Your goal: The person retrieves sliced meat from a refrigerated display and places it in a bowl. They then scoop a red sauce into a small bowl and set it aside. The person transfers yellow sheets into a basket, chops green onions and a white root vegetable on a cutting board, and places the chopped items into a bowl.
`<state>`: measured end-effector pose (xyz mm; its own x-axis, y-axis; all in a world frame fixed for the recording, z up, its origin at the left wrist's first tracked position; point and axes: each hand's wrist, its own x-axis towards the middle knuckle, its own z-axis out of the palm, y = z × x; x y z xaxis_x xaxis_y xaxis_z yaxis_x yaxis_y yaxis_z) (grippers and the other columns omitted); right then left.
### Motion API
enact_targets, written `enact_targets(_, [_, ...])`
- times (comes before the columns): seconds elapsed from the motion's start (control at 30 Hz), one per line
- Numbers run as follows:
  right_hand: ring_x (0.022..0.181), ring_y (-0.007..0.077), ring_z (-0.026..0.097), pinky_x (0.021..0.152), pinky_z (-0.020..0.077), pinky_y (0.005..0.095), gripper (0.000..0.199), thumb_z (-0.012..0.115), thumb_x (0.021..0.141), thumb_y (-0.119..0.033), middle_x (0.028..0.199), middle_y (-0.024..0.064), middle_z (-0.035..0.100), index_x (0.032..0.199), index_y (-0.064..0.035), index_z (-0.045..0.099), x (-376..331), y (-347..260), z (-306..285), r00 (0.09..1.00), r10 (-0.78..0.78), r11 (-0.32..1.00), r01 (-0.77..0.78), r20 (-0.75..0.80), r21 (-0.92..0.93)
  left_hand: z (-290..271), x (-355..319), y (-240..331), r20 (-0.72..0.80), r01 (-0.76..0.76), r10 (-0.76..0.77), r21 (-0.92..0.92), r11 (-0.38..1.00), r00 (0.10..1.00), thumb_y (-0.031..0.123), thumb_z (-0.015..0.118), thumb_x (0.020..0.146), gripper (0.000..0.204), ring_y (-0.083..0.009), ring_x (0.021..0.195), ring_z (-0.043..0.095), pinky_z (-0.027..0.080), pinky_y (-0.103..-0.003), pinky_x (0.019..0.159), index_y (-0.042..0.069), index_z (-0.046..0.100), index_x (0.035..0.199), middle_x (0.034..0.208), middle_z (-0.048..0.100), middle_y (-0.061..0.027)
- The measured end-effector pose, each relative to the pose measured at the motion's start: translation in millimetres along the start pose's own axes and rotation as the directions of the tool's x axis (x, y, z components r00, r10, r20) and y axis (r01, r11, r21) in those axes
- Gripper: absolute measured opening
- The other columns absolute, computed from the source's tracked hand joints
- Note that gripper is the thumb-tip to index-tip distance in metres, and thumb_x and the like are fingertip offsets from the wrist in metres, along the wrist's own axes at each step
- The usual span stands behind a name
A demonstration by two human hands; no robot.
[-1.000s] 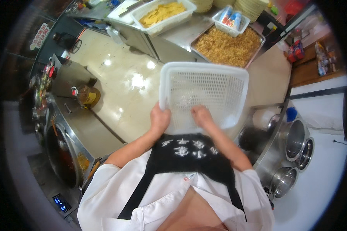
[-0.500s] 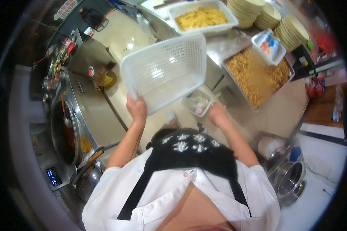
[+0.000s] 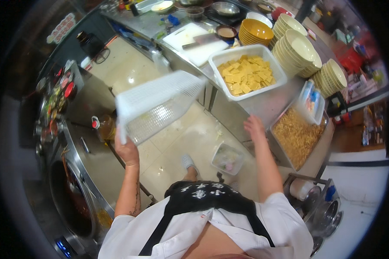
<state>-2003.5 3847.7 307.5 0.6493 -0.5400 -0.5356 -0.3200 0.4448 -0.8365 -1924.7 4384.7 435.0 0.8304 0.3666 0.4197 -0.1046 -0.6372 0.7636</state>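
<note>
Where the left hand (image 3: 126,152) grips, tilted white perforated basket (image 3: 159,105), seemingly plastic

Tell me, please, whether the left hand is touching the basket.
Touching: the head view shows the left hand gripping the basket at its near corner.

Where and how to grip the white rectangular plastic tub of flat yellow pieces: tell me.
Take the tub by its rim, probably at two opposite sides, coming from the side nearest the person. It sits upright, its rim circling the open top; round cream bowls and round amber bowls stand stacked on its far and right sides. With loose yellow pieces inside, keeping it level seems wise.
</note>
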Motion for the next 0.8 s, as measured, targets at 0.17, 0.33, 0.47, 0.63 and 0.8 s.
enact_targets(0.17, [0.097,0.0296,0.067,0.076,0.0551,0.0412,0.055,0.073,0.091,-0.02,0.123,0.0198,0.061,0.133,0.0048,0.048,71,-38,99,0.981,-0.015,0.978,0.054,-0.193,0.2,33,39,-54,0.145,0.474,-0.464,-0.468,0.746,0.874,-0.002,0.054,0.092,0.039,-0.0259,0.109,0.065,0.051,-0.037,0.093,-0.007,0.058,0.13,0.121,0.066,-0.0166])
enact_targets(0.33, [0.1,0.0305,0.065,0.082,0.0554,0.0438,0.051,0.064,0.072,0.012,0.117,0.0233,0.064,0.123,0.0084,0.054,111,-54,127,0.859,-0.092,0.973,0.185,-0.503,0.137,84,67,-64,0.296,0.753,-0.721,-0.47,0.461,0.626,-0.003,0.054,0.09,0.041,-0.0267,0.1,0.064,0.054,-0.04,0.084,-0.005,0.053,0.131,0.113,0.064,-0.0134])
enact_targets(0.47, [0.098,0.0304,0.065,0.081,0.055,0.0418,0.052,0.062,0.074,0.009,0.115,0.0223,0.064,0.125,0.0097,0.054,101,-52,107,0.825,-0.166,0.96,0.261,-0.54,0.103,150,100,-43,0.394,0.833,-0.748,-0.396,0.386,0.534,0.002,0.058,0.089,0.032,-0.0239,0.088,0.064,0.053,-0.039,0.072,-0.001,0.057,0.12,0.103,0.063,-0.0101])
enact_targets(0.63, [0.082,0.0225,0.061,0.069,0.0519,0.0367,0.039,0.06,0.076,0.005,0.096,0.011,0.06,0.116,0.0053,0.058,50,-70,74,0.872,-0.262,0.945,0.319,-0.413,0.075,241,148,-29,0.511,0.878,-0.716,-0.332,0.345,0.475,0.003,0.058,0.088,0.034,-0.0247,0.09,0.065,0.054,-0.039,0.074,-0.002,0.057,0.122,0.105,0.065,-0.0113])
enact_targets(0.8, [0.082,0.022,0.06,0.071,0.0513,0.0351,0.038,0.058,0.074,0.004,0.092,0.0083,0.061,0.111,0.0006,0.059,18,-100,77,0.881,-0.175,0.974,0.221,-0.44,0.056,336,208,-12,0.53,0.833,-0.648,-0.42,0.36,0.547,0.002,0.056,0.088,0.042,-0.0288,0.102,0.066,0.054,-0.042,0.084,-0.008,0.054,0.13,0.117,0.066,-0.0162])
